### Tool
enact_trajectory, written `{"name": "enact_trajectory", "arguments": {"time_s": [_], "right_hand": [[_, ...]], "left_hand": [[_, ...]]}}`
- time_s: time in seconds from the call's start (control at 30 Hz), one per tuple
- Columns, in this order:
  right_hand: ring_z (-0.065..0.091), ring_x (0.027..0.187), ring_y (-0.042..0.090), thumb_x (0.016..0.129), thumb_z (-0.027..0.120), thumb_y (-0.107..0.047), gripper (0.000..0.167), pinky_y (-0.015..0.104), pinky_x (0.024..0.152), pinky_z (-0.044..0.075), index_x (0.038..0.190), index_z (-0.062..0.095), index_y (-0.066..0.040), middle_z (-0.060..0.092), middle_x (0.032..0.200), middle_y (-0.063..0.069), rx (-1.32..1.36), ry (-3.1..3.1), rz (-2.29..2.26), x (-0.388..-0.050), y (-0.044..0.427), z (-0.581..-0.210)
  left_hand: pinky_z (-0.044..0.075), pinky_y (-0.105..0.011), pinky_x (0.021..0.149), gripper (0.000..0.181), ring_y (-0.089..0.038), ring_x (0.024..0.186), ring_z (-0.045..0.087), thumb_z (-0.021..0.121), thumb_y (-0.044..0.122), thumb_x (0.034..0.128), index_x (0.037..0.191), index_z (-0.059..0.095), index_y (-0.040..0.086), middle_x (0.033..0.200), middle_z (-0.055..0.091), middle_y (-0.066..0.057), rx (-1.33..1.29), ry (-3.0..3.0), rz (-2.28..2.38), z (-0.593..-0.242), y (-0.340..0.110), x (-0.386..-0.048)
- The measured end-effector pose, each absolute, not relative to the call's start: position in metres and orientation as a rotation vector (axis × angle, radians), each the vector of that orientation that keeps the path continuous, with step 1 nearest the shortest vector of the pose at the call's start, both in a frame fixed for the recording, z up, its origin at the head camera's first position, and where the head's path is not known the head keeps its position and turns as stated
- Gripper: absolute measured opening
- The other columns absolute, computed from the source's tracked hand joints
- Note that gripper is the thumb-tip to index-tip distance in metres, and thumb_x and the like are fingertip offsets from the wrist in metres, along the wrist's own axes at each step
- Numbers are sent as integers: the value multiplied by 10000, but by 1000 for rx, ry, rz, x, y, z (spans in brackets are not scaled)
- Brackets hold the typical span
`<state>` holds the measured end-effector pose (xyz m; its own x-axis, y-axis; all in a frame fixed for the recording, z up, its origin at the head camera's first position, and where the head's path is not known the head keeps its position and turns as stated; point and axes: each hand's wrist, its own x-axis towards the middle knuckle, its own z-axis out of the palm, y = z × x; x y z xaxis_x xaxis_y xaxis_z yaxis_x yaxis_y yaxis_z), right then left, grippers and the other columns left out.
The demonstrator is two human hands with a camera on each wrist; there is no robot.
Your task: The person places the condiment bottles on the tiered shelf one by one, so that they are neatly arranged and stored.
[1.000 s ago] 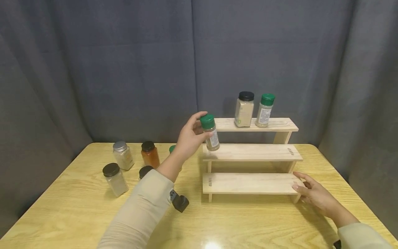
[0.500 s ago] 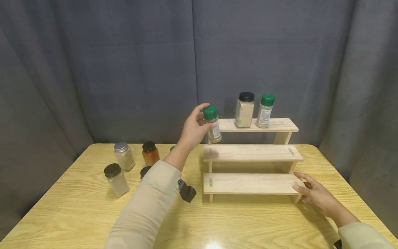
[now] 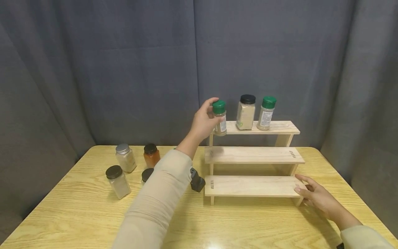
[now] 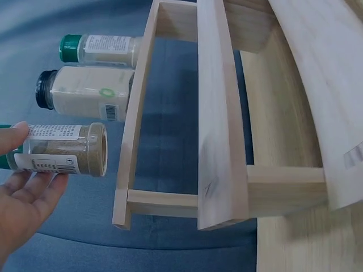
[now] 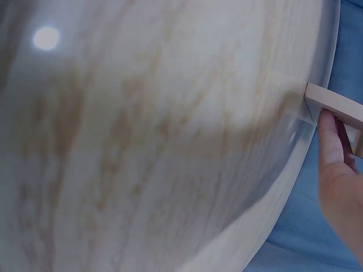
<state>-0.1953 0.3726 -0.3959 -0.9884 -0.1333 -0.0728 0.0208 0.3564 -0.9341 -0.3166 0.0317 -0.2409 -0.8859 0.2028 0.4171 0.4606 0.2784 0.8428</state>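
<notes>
My left hand (image 3: 203, 121) grips a green-lidded spice jar (image 3: 221, 126) over the left end of the top step of a three-step wooden display shelf (image 3: 255, 188). In the left wrist view a small gap shows between the base of this spice jar (image 4: 93, 150) and the top board (image 4: 131, 122). On that step stand a black-lidded jar of pale powder (image 3: 245, 116) and another green-lidded jar (image 3: 265, 117). My right hand (image 3: 320, 199) holds the right end of the bottom step, thumb on top; the right wrist view shows its fingers (image 5: 330, 139) against the wood.
On the table's left side stand a silver-lidded jar (image 3: 126, 160), an orange-brown jar (image 3: 152, 157) and a black-lidded jar of pale contents (image 3: 119, 185). Another black-lidded jar (image 3: 147, 174) is partly behind my left sleeve. A grey curtain (image 3: 140, 76) hangs behind the table (image 3: 77, 211).
My left hand has raised the green-lidded spice jar and moved it right, from above the middle step to the top step's left end. My right hand keeps its place on the bottom step.
</notes>
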Motion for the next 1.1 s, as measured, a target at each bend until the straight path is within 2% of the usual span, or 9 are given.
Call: {"name": "enact_trajectory", "arguments": {"time_s": [0.1, 0.27, 0.43, 0.53, 0.8, 1.1], "right_hand": [[487, 906, 139, 875, 513, -219, 681, 324, 783, 438, 1343, 86, 31, 360, 1131, 266, -97, 2473, -1710, -195, 372, -397], [475, 932, 165, 881, 502, -216, 660, 412, 818, 420, 1342, 97, 28, 359, 1142, 278, -97, 2502, -1678, -194, 371, -397], [416, 1032, 315, 886, 492, -217, 655, 499, 841, 377, 1342, 92, 31, 301, 1183, 328, -88, 2527, -1638, -194, 370, -396], [383, 1059, 355, 885, 493, -223, 664, 501, 839, 378, 1344, 85, 32, 264, 1203, 351, -84, 2529, -1625, -194, 370, -395], [483, 905, 166, 882, 500, -212, 655, 363, 768, 438, 1333, 101, 43, 369, 1128, 288, -82, 2543, -1650, -194, 370, -394], [481, 922, 182, 885, 494, -195, 650, 400, 800, 425, 1331, 90, 49, 333, 1148, 307, -97, 2505, -1684, -193, 367, -396]], "left_hand": [[428, -346, 792, 602, -152, 949, 515, 647, 91, 770, 1282, 368, 242, 1146, 513, -29, -604, -2346, -1594, -236, 35, -320], [430, -328, 776, 602, -151, 944, 508, 645, 86, 771, 1284, 365, 233, 1171, 506, -51, -603, -2371, -1516, -230, 42, -325], [422, -318, 781, 601, -161, 928, 508, 650, 70, 763, 1280, 371, 199, 1168, 514, -67, -611, -2368, -1489, -227, 46, -332], [414, -318, 806, 608, -165, 949, 508, 654, 61, 756, 1279, 374, 192, 1170, 516, -66, -605, -2373, -1490, -226, 47, -336], [387, -366, 865, 617, -189, 1026, 478, 646, 94, 769, 1296, 350, 217, 1197, 495, -59, -603, -2407, -1503, -228, 53, -338], [364, -406, 901, 612, -241, 1100, 448, 633, 73, 776, 1293, 347, 235, 1232, 468, -74, -603, -2408, -1535, -237, 53, -338]]}}
